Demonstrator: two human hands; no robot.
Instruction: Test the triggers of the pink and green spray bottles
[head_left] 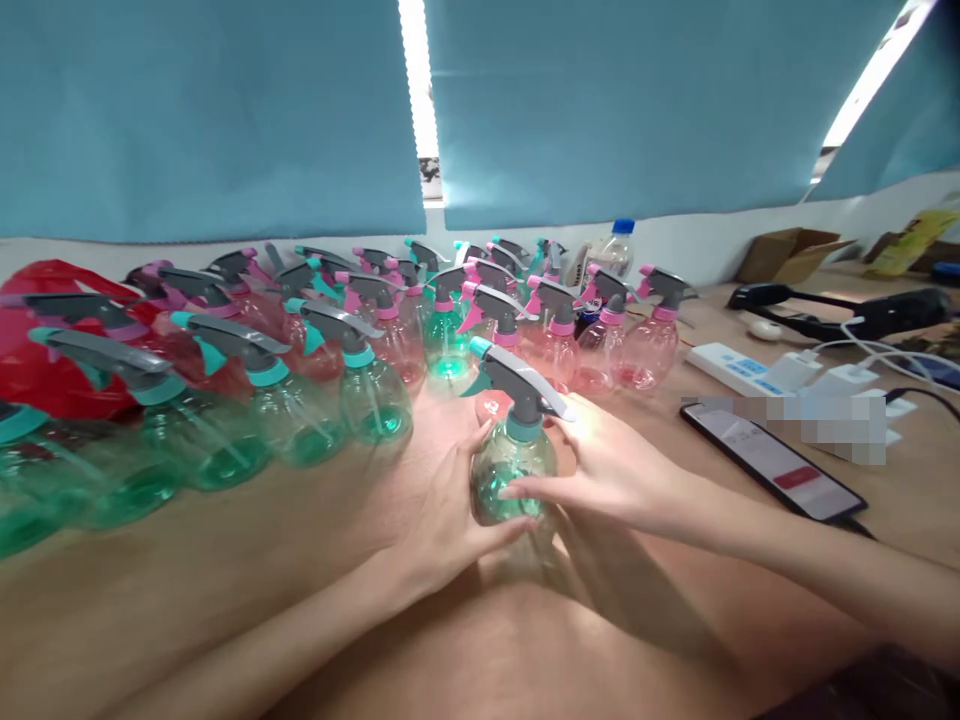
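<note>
Spray bottle point(487, 462), green, dip tube point(519, 455) inside: centre front, left hand point(448, 522) and right hand point(604, 465) curling thumbs and fingers around its body. Pink spray bottles point(649, 350), behind; further green spray bottles point(296, 415), ranged left.

A smooth, light-brown bench point(262, 540) carries round, see-through green plastic spray bottles with teal collars point(375, 405) and similar pink ones with pink collars point(649, 352). To their right lie a long white plastic power strip point(726, 368) and a flat black-edged smartphone point(772, 460), its screen lit.
</note>
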